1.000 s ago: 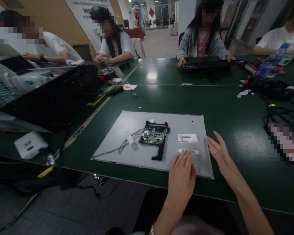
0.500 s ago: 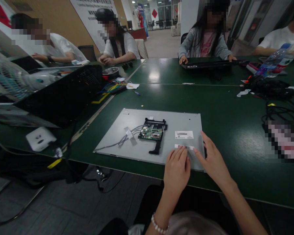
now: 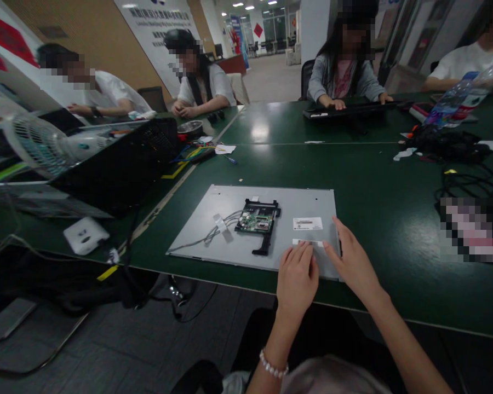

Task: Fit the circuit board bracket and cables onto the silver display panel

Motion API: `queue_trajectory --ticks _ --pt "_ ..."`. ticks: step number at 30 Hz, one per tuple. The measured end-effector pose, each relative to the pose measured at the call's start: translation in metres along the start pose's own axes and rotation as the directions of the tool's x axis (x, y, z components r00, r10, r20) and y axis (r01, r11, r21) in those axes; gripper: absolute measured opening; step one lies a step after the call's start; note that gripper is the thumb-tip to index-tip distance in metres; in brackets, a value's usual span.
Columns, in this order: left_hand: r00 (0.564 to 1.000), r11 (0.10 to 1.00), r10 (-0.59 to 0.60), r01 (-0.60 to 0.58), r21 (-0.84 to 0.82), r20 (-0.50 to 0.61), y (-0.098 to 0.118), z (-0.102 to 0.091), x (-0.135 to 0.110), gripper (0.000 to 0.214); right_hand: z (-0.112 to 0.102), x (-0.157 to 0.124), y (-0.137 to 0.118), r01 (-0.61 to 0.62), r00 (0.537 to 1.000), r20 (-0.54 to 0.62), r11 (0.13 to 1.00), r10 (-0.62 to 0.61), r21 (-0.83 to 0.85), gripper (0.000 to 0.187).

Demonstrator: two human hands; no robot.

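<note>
A flat grey metal panel (image 3: 201, 230), resembling the back of a display, lies on the green table. Fixed near its middle is a green circuit board (image 3: 252, 220) in a black bracket, with taped grey cables (image 3: 208, 236) running to the left corner. My left hand (image 3: 298, 279) rests on the panel with fingers stretched and close together, their tips on the lower white label (image 3: 299, 242). My right hand (image 3: 355, 268) is spread at the panel's right edge, the thumb by that label's right end and the fingers along the edge. Above sits a second printed label (image 3: 307, 223).
To the left are a black panel (image 3: 119, 164), a white fan (image 3: 36, 142) and a white box (image 3: 85, 235). Black cables (image 3: 464, 183) and plastic bottles (image 3: 456, 101) are on the right. Several people sit across the table (image 3: 378, 219), one handling a black flat panel (image 3: 349, 111).
The view has shifted slightly. My hands keep nearly the same places on the panel. Across the table, one person's hand has moved inward over the black flat panel.
</note>
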State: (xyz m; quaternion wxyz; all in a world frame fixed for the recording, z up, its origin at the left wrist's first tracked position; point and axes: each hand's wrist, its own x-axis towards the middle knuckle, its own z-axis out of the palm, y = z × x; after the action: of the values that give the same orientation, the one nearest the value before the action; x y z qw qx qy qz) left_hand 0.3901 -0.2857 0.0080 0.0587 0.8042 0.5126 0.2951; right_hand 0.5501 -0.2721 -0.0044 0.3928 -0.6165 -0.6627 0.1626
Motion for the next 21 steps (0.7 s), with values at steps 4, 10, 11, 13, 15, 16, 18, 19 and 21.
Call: queue_trajectory --ticks 4,10,11,13,15,16,18,19,21 --pt "1.0 1.0 0.007 -0.007 0.001 0.0 -0.001 0.008 0.006 0.027 0.0 0.006 0.007 -0.012 1.0 0.015 1.0 0.012 0.01 0.063" --pt "1.0 1.0 0.015 -0.015 -0.01 0.024 -0.009 0.023 0.021 0.03 0.003 0.019 0.023 -0.009 0.999 0.052 1.0 0.009 0.003 0.061" --pt "0.999 1.0 0.014 -0.014 -0.011 0.03 -0.01 0.024 0.024 0.031 0.004 0.022 0.024 -0.008 0.998 0.059 1.0 0.008 0.001 0.061" --pt "0.999 1.0 0.015 -0.014 -0.01 0.043 -0.014 0.025 0.031 0.033 0.006 0.029 0.026 -0.008 0.997 0.075 1.0 0.007 0.001 0.062" --pt "0.998 1.0 0.015 -0.014 -0.005 0.059 -0.019 0.026 0.037 0.034 0.008 0.037 0.026 -0.017 0.997 0.081 1.0 0.016 0.009 0.062" --pt "0.998 1.0 0.015 -0.015 0.0 0.067 -0.022 0.026 0.041 0.035 0.01 0.04 0.026 -0.026 0.997 0.08 1.0 0.025 0.016 0.062" --pt "0.996 1.0 0.016 -0.017 0.013 0.083 -0.026 0.027 0.046 0.037 0.013 0.047 0.026 -0.046 0.996 0.078 0.998 0.043 0.033 0.062" --pt "0.996 1.0 0.015 -0.017 0.019 0.088 -0.029 0.028 0.048 0.037 0.014 0.05 0.027 -0.054 0.996 0.08 0.998 0.051 0.041 0.062" --pt "0.995 0.999 0.018 -0.02 0.026 0.096 -0.032 0.03 0.052 0.038 0.018 0.055 0.029 -0.068 0.994 0.087 0.996 0.063 0.054 0.062"
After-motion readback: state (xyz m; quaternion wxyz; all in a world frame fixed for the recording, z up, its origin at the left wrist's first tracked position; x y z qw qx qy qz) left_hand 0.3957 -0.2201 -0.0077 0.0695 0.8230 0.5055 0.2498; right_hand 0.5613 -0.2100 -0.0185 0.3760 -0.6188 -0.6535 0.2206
